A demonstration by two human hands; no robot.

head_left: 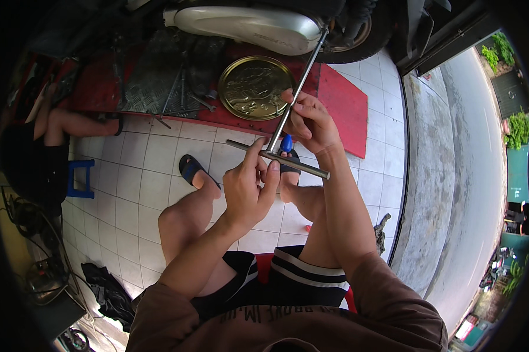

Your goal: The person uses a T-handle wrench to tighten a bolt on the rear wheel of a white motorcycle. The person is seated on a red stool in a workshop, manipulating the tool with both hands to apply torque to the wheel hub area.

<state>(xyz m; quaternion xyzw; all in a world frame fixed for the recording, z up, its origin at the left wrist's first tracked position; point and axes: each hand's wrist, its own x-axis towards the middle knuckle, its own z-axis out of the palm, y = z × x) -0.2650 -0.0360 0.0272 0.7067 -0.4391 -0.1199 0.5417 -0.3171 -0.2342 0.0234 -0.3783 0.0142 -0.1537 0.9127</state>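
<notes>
We found the T-handle wrench in both hands, its long shaft slanting up and away to the motorbike, its crossbar nearest us. The crossbar lay between the thumb and fingers of the left hand, close by the joint with the shaft; the bar's two ends stuck out free on either side. The right hand sat farther up, the shaft running along its thumb and index finger.

Hard to make out: the wrench's far tip, at the dark parts beside the wheel; we could not tell what it met there. The left palm was turned from us. A blue bulb-shaped piece showed just beside the shaft, and we could not tell what it belonged to. The pieces in the round gold tray, on the red platform, blurred together. A second person, near a blue stool, was partly lost in the dark rim of the view.

Left fingers: curled, gripping the crossbar, thumb on the near side. Right fingers: thumb and index nearly closed, pinching the shaft lightly, the others bent and loose below it.
</notes>
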